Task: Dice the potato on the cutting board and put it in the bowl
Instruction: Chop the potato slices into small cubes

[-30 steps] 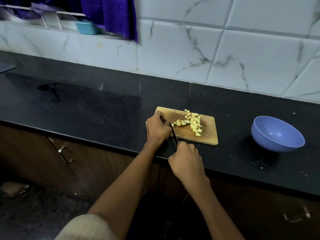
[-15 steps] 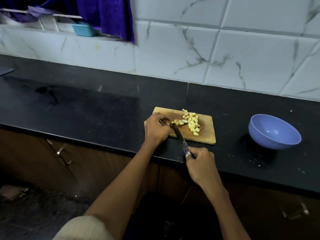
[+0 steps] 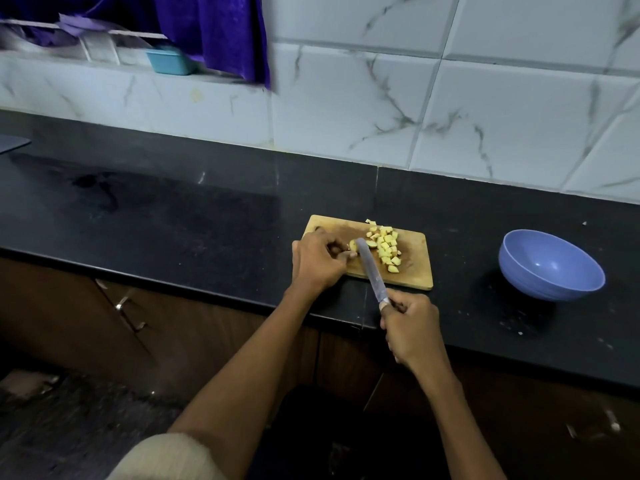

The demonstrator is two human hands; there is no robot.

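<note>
nearest the camera, a pale sleeve (image 3: pixel 166 457) covers the upper left arm, and both bare forearms reach forward over the edge of a black countertop (image 3: pixel 173 220). the right hand (image 3: pixel 410 329) is curled round the handle of a knife (image 3: pixel 370 270), whose blade angles up and left across the near edge of a wooden cutting board (image 3: pixel 417 271), its tip reaching the potato pieces. the left hand (image 3: pixel 317 263) rests on the board's left end with fingers bent, pinching a remaining uncut potato piece (image 3: pixel 353 244) just beside the blade tip. to the right of the blade, a loose pile of diced potato (image 3: pixel 386 245) lies on the middle of the board, pale yellow cubes spread from the far edge toward the near edge. well apart to the right, a blue bowl (image 3: pixel 550 265) sits tilted on the countertop; no potato shows inside it. small pale specks dot the counter around and in front of the bowl. below the counter, dark wooden cabinet doors with a metal handle (image 3: pixel 126 311) run along the left. beyond the counter rises a white marble-patterned tile wall (image 3: pixel 450 109). at far upper left, a purple cloth (image 3: pixel 221 32) hangs over a ledge that holds a small teal container (image 3: pixel 168 60).
</note>
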